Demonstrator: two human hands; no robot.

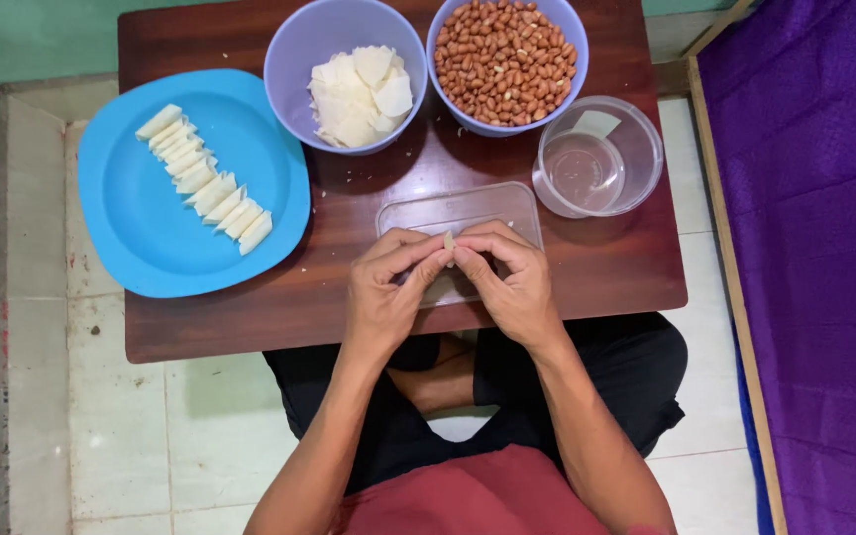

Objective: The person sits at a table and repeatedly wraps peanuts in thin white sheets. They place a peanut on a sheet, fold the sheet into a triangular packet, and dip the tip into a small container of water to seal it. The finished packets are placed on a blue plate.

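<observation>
While sweeping in from the left, met first a round bright-blue plastic plate point(141, 248) on the dark brown wooden table point(596, 267), carrying a slanted row of pale rolled pastry sticks point(205, 180), laid side by side and touching. Moved on to a lilac plastic bowl point(284, 59) just beside the plate's upper right rim, heaped with thin white pastry wrapper pieces point(361, 94).

Then down to the near edge: left hand point(383, 292), thumb and forefinger pinched tight on a small pale folded wrapper point(449, 241), held just above a clear rectangular plastic lid point(418, 213) lying flat on the table. Met there by the right hand point(517, 287), fingertips likewise clamped on the same wrapper from the other side, joined tip to tip with the left.

Judged that wrapper feather-light, soft and limp, likely to tear or unroll under a hard squeeze or a slack grip. Best taken at its two ends, fingertip pads only, gently. Could not make out any filling inside: too small, mostly hidden by fingers.

Further right, up top: a second lilac plastic bowl point(435, 59), full of red-brown skinned peanuts point(505, 59), close beside the first. Finished at a clear round plastic container point(636, 149), below and right of the peanuts, seemingly holding a little clear liquid, near the table's right edge.
</observation>
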